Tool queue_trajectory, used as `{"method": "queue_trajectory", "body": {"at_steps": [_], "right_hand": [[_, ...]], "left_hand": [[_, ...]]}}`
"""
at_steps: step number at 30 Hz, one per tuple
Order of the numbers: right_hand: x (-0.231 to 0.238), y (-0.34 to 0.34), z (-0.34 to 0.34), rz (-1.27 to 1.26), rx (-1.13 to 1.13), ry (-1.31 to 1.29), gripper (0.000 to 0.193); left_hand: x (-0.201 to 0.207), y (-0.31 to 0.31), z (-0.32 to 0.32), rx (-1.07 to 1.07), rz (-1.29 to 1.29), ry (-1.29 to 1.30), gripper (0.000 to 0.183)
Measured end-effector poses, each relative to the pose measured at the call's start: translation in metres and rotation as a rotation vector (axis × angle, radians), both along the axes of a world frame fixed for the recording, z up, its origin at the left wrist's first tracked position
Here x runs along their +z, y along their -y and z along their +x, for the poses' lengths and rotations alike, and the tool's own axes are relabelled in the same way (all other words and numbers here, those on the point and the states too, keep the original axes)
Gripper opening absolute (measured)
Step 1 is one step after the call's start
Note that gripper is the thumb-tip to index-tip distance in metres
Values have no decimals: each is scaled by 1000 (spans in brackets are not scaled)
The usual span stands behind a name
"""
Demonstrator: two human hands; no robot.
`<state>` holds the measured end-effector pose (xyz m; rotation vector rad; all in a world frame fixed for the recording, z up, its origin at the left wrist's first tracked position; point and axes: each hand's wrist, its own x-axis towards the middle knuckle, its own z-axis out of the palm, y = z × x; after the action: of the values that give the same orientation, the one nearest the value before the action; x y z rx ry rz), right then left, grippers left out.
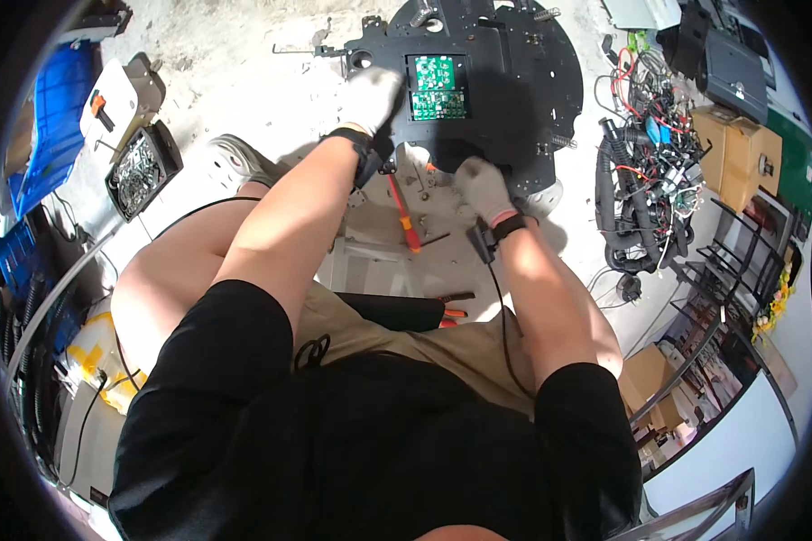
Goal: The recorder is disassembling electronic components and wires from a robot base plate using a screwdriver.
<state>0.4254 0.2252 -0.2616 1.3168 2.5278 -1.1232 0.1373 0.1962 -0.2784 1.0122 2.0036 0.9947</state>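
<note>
- Black, broad, round-edged plate [537,117] lies ahead of the person at the top centre of the view, above the pale concrete floor [216,63].
- Rectangular opening in the plate, framing green printed circuit boards [437,86] dotted with small components.
- Left hand [373,96], in a whitish glove, is at the plate's left edge beside the opening; blur hides whether its fingers grip anything.
- Right hand [484,187], gloved likewise, is at the plate's near edge with fingers curled; whether they are clamped on it I cannot tell. The two hands are well apart.
- Red-and-yellow-handled screwdriver [405,215] lies between the forearms, near small loose parts.
- Black rectangular open tray [169,155], to the left, holds a heap of small silvery metal pieces [139,171], too small to tell singly.
- White container [120,88] just beyond that tray has an orange-and-black-handled tool [103,110] resting on it.
- Blue plastic crate [59,126] stands at the far left; its contents are unclear.
- Brown cardboard box [753,151], at the right, stands near a tangled pile of black hoses and coloured wires [641,185]; its inside is hidden.
</note>
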Motion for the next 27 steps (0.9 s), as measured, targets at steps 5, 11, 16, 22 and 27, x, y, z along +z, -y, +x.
{"method": "queue_trajectory", "body": {"at_steps": [5, 11, 16, 22, 27], "right_hand": [[84, -68, -53, -277, -777, -411, 24], [90, -113, -44, 728, 159, -40, 23], [116, -131, -72, 458, 251, 104, 12], [62, -177, -79, 127, 306, 259, 27], [65, -141, -126, 93, -18, 200, 39]], "left_hand": [[10, -2, 72, -147, -126, 967, 35], [48, -27, 115, 43, -33, 1048, 33], [50, -33, 108, -163, -1, 740, 40], [33, -41, 100, -30, -78, 1246, 34], [4, -61, 78, 573, -337, 1616, 30]]}}
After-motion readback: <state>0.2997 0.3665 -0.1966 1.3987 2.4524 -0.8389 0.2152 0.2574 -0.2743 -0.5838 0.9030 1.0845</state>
